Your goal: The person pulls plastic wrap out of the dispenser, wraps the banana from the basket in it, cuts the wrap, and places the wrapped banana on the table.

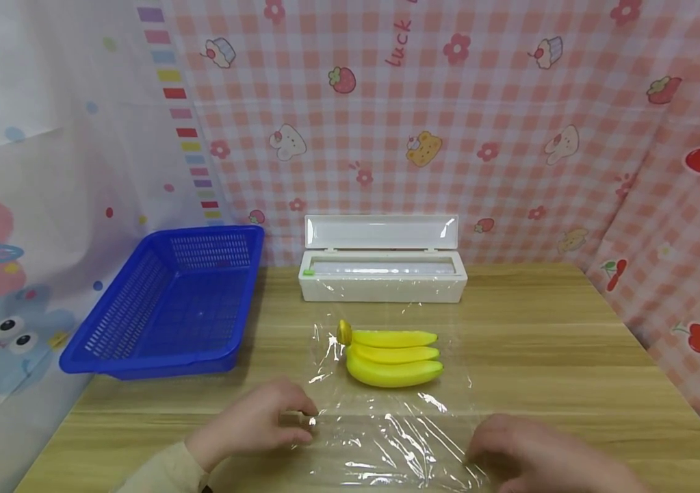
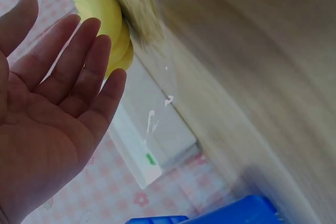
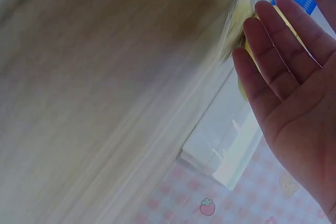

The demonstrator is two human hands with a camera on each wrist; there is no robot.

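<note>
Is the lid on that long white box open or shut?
Open: in the head view the lid stands raised along the back of the white box, leaving its top uncovered.

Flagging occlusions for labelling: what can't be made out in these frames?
- Right hand, head: lower part cut off by bottom edge.
- Bananas, right wrist: mostly hidden behind that hand.
- Blue basket, left wrist: mostly cut off by bottom edge.
- Tabletop grain, right wrist: blurred.
</note>
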